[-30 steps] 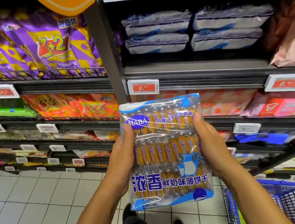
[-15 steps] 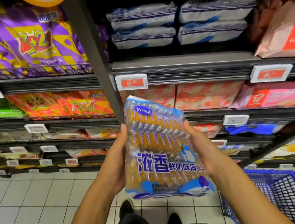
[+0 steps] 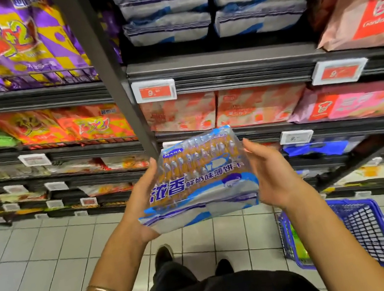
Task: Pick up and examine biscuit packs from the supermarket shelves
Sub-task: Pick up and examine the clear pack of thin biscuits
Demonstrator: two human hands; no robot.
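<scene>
Plastic film, clear with blue and white print, wraps the biscuit pack [image 3: 201,176], which is held in the air in front of the shelves, tilted so its printed face looks up and its near end shows. The left hand [image 3: 142,204] grips its left edge with the thumb lying along that side. That hand's fingers are hidden under the pack, so how they curl cannot be seen. The right hand [image 3: 273,177] stands against the pack's right edge with the palm turned inward. Its fingers [image 3: 253,146] are nearly straight and loose, and only the heel of the hand seems to touch the near right corner. A thin bracelet [image 3: 105,289] circles the left wrist. Rows of yellow biscuits show through the film, though the small print is blurred. Below, two dark shoes [image 3: 163,254] stand on the tiled floor [image 3: 27,261], partly covered by dark clothing. A blue basket [image 3: 367,225] sits on the floor to the right, behind the right forearm, with something green inside that is too hidden to name. Beyond the hands a dark upright post [image 3: 106,65] splits the shelves. White-and-blue packs [image 3: 164,2] lie stacked far up, above a red price tag [image 3: 154,92] with unclear digits. Purple packs [image 3: 13,40] at the far left are cut off by the frame, with orange packs [image 3: 81,128] below them and pink packs [image 3: 260,106] to the right.
</scene>
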